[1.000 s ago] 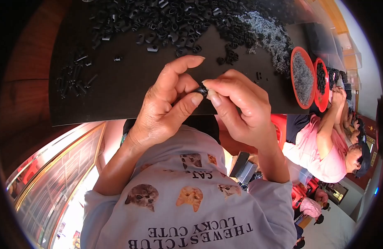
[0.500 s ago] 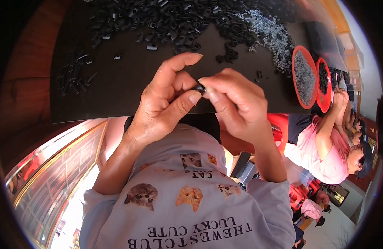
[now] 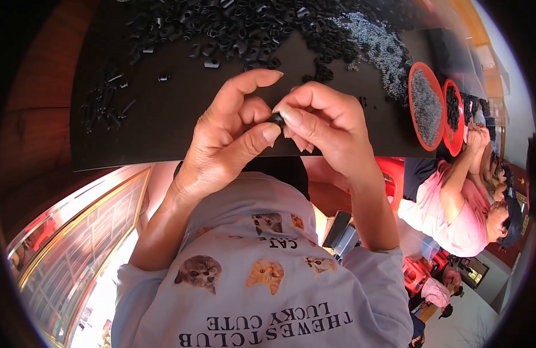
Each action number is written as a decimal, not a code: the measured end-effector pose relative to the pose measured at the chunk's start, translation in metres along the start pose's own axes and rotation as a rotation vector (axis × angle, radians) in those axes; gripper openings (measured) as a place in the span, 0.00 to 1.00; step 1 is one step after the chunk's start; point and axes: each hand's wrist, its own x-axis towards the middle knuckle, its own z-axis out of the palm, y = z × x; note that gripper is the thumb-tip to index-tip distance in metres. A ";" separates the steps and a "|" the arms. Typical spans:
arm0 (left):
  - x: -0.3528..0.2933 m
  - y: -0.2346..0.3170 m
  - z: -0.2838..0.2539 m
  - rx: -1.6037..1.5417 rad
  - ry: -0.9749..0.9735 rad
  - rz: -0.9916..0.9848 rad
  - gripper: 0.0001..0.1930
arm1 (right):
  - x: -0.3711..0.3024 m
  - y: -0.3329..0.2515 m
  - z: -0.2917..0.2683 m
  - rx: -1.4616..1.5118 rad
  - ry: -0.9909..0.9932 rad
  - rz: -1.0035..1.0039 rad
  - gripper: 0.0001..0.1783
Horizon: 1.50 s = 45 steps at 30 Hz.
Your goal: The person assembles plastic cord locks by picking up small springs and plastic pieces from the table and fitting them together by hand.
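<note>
My left hand [image 3: 230, 136] and my right hand [image 3: 326, 124] meet above the near edge of a black table [image 3: 163, 116]. Between the fingertips of both hands sits a small black part [image 3: 276, 119], pinched by the left thumb and by the right thumb and forefinger. The left forefinger is raised and curved over it. Most of the part is hidden by the fingers. Beyond the hands lies a heap of small black parts [image 3: 244, 29], and to its right a heap of small grey metal pieces [image 3: 378, 43].
A few loose black pieces [image 3: 105, 95] lie at the table's left. Two red bowls stand at the right: one with grey pieces [image 3: 426, 107], one with black pieces [image 3: 452, 116]. Another person in a pink shirt [image 3: 453, 209] sits at the right side.
Both hands stay together on the small black part; the fingers have shifted only slightly. Nothing else has moved.
</note>
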 end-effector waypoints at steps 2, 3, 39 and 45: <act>0.001 0.001 -0.001 -0.012 0.002 -0.007 0.27 | 0.000 0.002 0.002 0.030 0.002 0.028 0.08; 0.001 0.002 -0.001 -0.022 0.004 -0.014 0.27 | -0.001 0.001 0.007 -0.007 0.043 -0.026 0.08; 0.003 0.004 -0.002 0.073 -0.018 0.004 0.13 | 0.003 0.014 0.024 -0.322 0.201 -0.600 0.08; 0.003 0.005 -0.002 0.176 -0.079 -0.005 0.10 | 0.000 0.005 0.016 -0.501 0.180 -0.622 0.06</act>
